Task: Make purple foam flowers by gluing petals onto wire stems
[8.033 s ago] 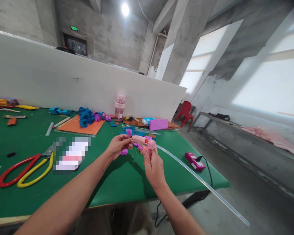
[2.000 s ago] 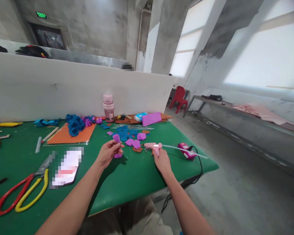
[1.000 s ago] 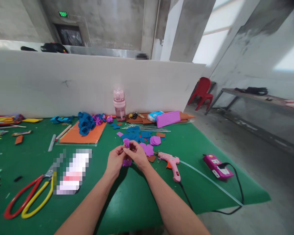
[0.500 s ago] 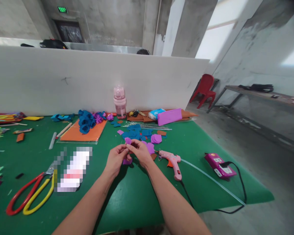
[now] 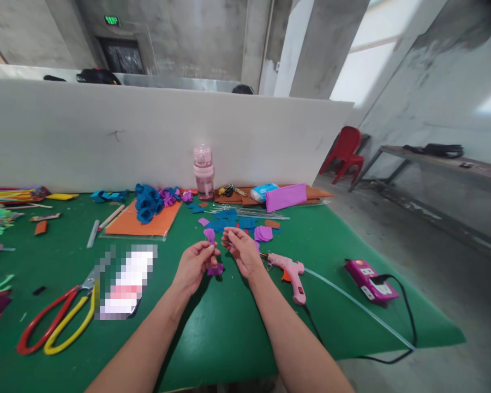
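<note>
Pinched between the fingertips of my left hand (image 5: 193, 268) is a small curled purple felt petal (image 5: 209, 235), standing up above the thumb. My right hand (image 5: 244, 254) is just to its right, apart from the petal, with its fingers loosely spread. Another purple felt piece (image 5: 215, 269) shows under my left fingers; I cannot tell whether it touches them. Right of my right hand lies a pink glue gun (image 5: 297, 281) with a clear glue stick (image 5: 352, 302) out of its back. A stack of purple felt petals (image 5: 263, 234) and scattered blue felt pieces (image 5: 225, 221) lie beyond my hands.
Red-and-yellow-handled scissors (image 5: 71, 314) and a blurred-out flat item (image 5: 129, 284) lie at left. Blue felt roses (image 5: 148, 203) rest on orange sheets (image 5: 163, 221). A pink bottle (image 5: 204, 174) stands by the white partition (image 5: 155, 131). A purple power strip (image 5: 368, 281) sits at right.
My right hand has moved away from the purple petal, and its fingers have spread. My left hand still holds the petal. The view has shifted slightly.
</note>
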`<state>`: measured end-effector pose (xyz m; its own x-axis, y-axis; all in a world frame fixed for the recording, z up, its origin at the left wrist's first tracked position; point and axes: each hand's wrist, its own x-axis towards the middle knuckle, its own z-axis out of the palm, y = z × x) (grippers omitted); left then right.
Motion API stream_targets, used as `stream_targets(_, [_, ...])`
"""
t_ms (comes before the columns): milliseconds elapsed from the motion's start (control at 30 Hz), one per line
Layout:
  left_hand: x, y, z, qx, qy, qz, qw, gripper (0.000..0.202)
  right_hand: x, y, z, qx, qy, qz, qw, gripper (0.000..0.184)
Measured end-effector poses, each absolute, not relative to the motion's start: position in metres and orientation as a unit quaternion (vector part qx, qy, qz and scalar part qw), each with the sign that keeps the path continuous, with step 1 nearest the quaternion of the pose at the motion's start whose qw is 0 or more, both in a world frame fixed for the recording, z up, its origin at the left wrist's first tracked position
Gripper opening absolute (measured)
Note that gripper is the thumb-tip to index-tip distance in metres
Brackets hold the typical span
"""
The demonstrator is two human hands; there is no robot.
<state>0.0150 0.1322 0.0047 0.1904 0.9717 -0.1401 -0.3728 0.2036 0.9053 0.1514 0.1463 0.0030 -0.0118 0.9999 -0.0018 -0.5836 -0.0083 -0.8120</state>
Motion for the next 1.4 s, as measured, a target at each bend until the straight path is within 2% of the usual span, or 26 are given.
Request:
stream_targets(200, [0.017, 0.131, 0.008, 0.393, 0.396, 0.509, 0.655, 0.023, 0.148, 0.150, -0.006, -0.414, -0.352, 0.565, 0.620, 0.018])
stream_targets(433, [0.018, 0.129, 0.008, 0.442, 0.386, 0.528, 0.614, 0.023, 0.145, 0.141, 0.007, -0.421, -0.424, 0.514, 0.616, 0.015])
stream_targets(567, [0.017, 0.127, 0.014, 0.471, 0.417, 0.549, 0.550, 0.020, 0.146, 0.137, 0.013, -0.418, -0.441, 0.485, 0.629, 0.017])
stream_targets(767, [0.016, 0.125, 0.019, 0.507, 0.446, 0.567, 0.471, 0.021, 0.151, 0.136, 0.016, -0.412, -0.470, 0.480, 0.615, 0.022])
stream_targets(967, [0.012, 0.126, 0.018, 0.554, 0.436, 0.547, 0.451, 0.022, 0.153, 0.134, 0.017, -0.423, -0.461, 0.495, 0.603, 0.013])
stream_targets(1067, [0.007, 0.127, 0.024, 0.561, 0.450, 0.553, 0.420, 0.021, 0.154, 0.135, 0.013, -0.418, -0.422, 0.519, 0.615, 0.011])
stream_targets(1200, [-0.006, 0.134, 0.033, 0.512, 0.453, 0.624, 0.379, 0.021, 0.156, 0.138, 0.012, -0.398, -0.359, 0.533, 0.654, 0.015])
stream_targets(1400, [-0.017, 0.143, 0.033, 0.453, 0.458, 0.670, 0.369, 0.025, 0.160, 0.140, 0.018, -0.387, -0.326, 0.522, 0.687, 0.016])
